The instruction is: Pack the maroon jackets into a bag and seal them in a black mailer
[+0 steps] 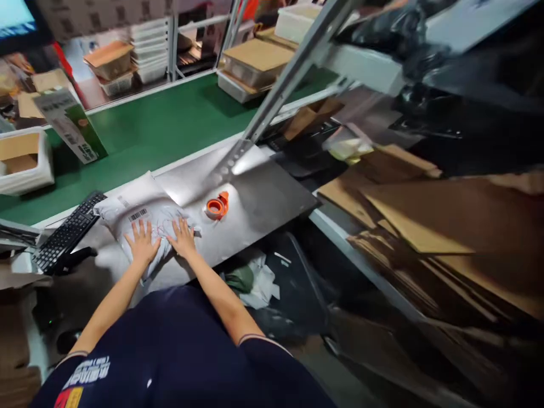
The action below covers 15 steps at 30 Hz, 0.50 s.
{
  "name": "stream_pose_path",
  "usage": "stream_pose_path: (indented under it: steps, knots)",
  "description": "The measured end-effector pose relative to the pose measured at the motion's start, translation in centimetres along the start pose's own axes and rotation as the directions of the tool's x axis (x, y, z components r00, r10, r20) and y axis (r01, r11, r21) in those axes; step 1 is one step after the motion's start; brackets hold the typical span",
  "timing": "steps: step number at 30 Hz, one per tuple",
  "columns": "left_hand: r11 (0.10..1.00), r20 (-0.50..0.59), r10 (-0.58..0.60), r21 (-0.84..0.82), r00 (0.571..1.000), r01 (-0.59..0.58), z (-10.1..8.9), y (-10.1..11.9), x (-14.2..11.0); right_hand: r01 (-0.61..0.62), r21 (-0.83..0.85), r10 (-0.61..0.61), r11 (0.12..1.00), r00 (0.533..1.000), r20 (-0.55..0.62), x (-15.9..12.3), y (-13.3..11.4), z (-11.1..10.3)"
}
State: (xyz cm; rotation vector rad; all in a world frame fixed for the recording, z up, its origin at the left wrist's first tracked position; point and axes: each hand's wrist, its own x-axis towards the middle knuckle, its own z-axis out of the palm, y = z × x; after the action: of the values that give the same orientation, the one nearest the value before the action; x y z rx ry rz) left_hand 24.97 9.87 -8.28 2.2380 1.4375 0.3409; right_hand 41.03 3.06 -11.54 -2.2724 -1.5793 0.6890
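A white plastic mailer bag (136, 212) with a barcode label lies on the shiny metal worktop (263, 192). My left hand (141, 242) rests flat on the bag with fingers spread. My right hand (183, 238) lies flat beside it on the same bag, fingers spread too. Neither hand grips anything. An orange tape dispenser (217, 205) sits on the worktop just right of my right hand, not touched.
A black keyboard (68, 229) lies left of the bag. Behind runs a green conveyor belt (161, 124) with a white bin (25, 161) and trays. Flattened cardboard (425, 221) is stacked at right. A bin with scraps (255, 280) sits below the worktop's edge.
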Motion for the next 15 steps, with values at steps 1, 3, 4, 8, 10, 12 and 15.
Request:
stream_pose_path:
  steps: [1, 3, 4, 8, 10, 12, 15]
  knots:
    - [0.993, 0.03, -0.012, 0.118, 0.999, 0.008, 0.3, 0.3, 0.4, 0.025, 0.009, -0.025, 1.0, 1.0, -0.019, -0.2, 1.2, 0.3]
    - [0.954, 0.032, -0.049, 0.297, 0.998, 0.037, 1.1, 1.1, 1.5, 0.043, 0.029, -0.04, 0.999, 0.995, -0.086, -1.9, 3.7, 1.6]
    - [0.943, 0.004, -0.066, 0.328, 0.998, 0.061, 1.6, 1.7, 2.2, 0.035, 0.044, -0.03, 0.998, 0.994, -0.106, -3.3, 5.0, 2.5]
    - [0.962, -0.133, -0.154, 0.205, 0.979, 0.18, 4.3, 5.3, 6.0, 0.015, 0.12, -0.013, 0.993, 1.0, -0.016, -10.4, 9.0, 6.6]
    - [0.951, -0.151, -0.264, 0.125, 0.952, 0.284, 5.5, 7.8, 8.3, 0.031, 0.142, -0.034, 0.989, 0.999, 0.018, -12.7, 10.2, 8.1]
    - [0.918, -0.135, -0.375, 0.087, 0.917, 0.388, 6.2, 10.0, 10.4, 0.036, 0.153, -0.037, 0.988, 0.999, 0.004, -13.7, 11.1, 8.9]
    - [0.896, -0.048, -0.437, 0.071, 0.898, 0.439, 5.4, 11.5, 12.1, 0.038, 0.177, -0.032, 0.984, 0.999, -0.036, -13.6, 11.5, 9.3]
